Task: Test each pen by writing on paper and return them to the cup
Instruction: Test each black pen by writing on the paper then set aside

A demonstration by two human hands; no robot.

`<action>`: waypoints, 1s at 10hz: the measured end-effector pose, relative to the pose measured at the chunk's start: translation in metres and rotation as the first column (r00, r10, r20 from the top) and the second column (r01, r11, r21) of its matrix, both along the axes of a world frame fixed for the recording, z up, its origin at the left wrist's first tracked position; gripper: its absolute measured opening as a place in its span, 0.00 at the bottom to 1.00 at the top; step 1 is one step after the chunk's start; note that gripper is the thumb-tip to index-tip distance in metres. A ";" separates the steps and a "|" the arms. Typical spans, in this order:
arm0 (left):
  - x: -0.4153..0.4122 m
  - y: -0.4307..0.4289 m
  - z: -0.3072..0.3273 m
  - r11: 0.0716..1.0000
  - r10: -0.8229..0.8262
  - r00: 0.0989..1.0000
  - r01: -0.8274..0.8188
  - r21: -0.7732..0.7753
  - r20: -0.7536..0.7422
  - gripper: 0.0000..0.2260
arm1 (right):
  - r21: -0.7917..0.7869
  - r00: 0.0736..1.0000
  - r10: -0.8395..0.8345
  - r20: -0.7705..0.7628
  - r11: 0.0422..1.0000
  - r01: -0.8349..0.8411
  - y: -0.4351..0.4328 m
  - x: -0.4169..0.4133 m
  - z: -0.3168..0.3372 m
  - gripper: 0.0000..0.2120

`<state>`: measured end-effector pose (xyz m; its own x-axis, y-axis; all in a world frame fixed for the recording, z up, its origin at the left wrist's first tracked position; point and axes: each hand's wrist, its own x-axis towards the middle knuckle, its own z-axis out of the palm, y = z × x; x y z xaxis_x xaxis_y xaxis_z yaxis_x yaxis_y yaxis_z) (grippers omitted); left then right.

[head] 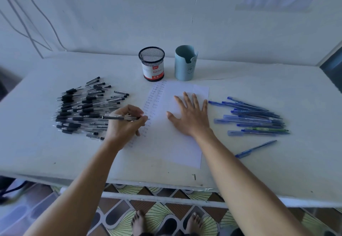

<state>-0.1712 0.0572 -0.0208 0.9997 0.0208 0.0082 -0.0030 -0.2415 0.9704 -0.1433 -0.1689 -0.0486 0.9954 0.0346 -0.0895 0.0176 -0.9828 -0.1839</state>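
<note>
Dozens of black pens (83,108) crowd just left of my left hand (124,125), which pinches one pen (118,117) tip-down on the paper (185,148) while my right hand (192,119) presses the sheet flat-palmed beside it, and I judge a wide stroke could knock that pile rolling off the tabletop (259,171).

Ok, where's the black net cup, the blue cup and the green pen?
black net cup (152,72): head view, on its white label.
blue cup (183,69): head view, on its front wall.
green pen (266,129): head view, middle of its barrel.

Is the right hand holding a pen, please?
No, the right hand lies flat on the paper, while the left hand grips the pen.
</note>
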 end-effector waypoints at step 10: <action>-0.003 0.001 -0.016 0.939 0.083 0.994 -0.103 0.328 0.074 0.08 | 0.008 1.000 -0.001 -0.002 1.000 0.001 -0.001 0.001 -0.002 0.36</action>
<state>-0.1741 0.0578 -0.0363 0.9911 0.1001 0.0882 -0.0186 -0.5510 0.8343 -0.1424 -0.1697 -0.0504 0.9952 0.0340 -0.0914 0.0159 -0.9812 -0.1922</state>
